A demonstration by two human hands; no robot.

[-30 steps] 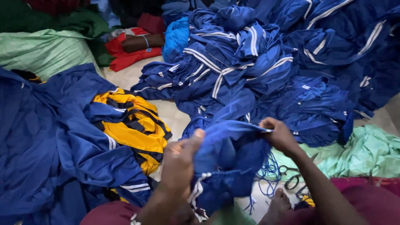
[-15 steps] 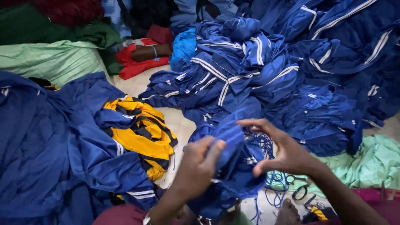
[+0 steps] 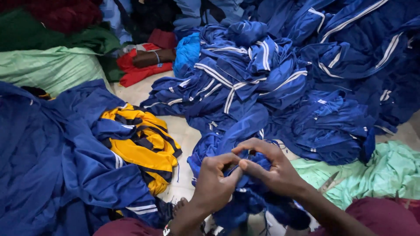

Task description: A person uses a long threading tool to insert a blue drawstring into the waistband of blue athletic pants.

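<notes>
Both hands meet over a bunched blue garment (image 3: 245, 205) low in the view. The left hand (image 3: 214, 183) has its fingers (image 3: 229, 168) curled shut, pinching the cloth; the right hand (image 3: 273, 168) arches over it, fingers (image 3: 251, 146) bent nearly closed, tips gripping the same fold. Left of the fingers lies a yellow striped garment (image 3: 140, 153); beyond them, a pile of blue jackets (image 3: 262, 83); to their right, mint-green cloth (image 3: 376, 175).

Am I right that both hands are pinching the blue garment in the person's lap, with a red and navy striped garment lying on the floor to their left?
Not quite: the head view shows the striped garment is yellow and navy, not red. The rest holds: the left hand and right hand both pinch the blue garment, and the striped one lies to their left.
</notes>
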